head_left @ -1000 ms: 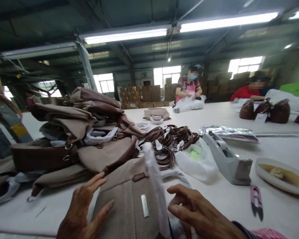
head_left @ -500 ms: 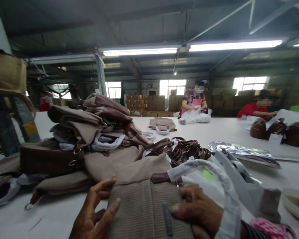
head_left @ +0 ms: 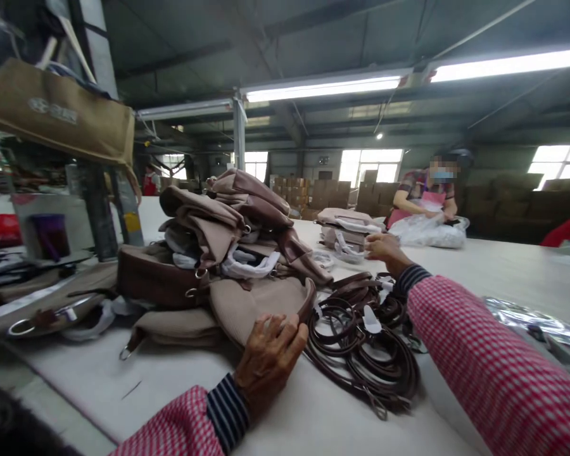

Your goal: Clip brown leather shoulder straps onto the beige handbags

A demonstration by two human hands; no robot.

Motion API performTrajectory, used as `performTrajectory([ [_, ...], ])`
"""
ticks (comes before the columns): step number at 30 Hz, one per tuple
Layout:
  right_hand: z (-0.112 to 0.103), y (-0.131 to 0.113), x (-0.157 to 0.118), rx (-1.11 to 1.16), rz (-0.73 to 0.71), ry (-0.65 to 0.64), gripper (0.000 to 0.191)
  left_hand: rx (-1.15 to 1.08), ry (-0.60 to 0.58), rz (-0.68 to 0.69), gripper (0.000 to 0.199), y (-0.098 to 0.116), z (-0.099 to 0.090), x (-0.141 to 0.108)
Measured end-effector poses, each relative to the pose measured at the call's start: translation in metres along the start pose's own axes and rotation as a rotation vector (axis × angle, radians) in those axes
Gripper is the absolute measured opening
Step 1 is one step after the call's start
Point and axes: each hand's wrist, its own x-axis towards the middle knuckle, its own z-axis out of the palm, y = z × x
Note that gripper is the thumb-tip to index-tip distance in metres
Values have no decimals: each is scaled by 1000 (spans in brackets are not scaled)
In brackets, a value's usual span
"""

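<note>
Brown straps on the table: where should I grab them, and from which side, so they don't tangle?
Probably the thick middle of the looped coil of brown leather straps, with your hands sliding under it from the near side. That edge lies open on the white table, while the stacked tan handbags crowd the coil's other side.

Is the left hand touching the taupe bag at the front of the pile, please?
Touching: the head view shows the left hand resting on the taupe bag.
</note>
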Motion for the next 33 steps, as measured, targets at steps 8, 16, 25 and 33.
performTrajectory([
  [8, 86, -37, -77, -104, -367, -622, 55, -92, -222, -329, 20, -20, -12, 7],
  [16, 127, -55, -95, -484, -712, -627, 9, -426, -150, -384, 34, -73, -17, 16],
  [25, 83, -110, -67, -480, -929, -473, 12, -562, -460, -422, 50, -194, -24, 73],
  [33, 31, -166, -147, -484, -1047, -543, 21, -613, -591, -389, 44, -209, -36, 79],
])
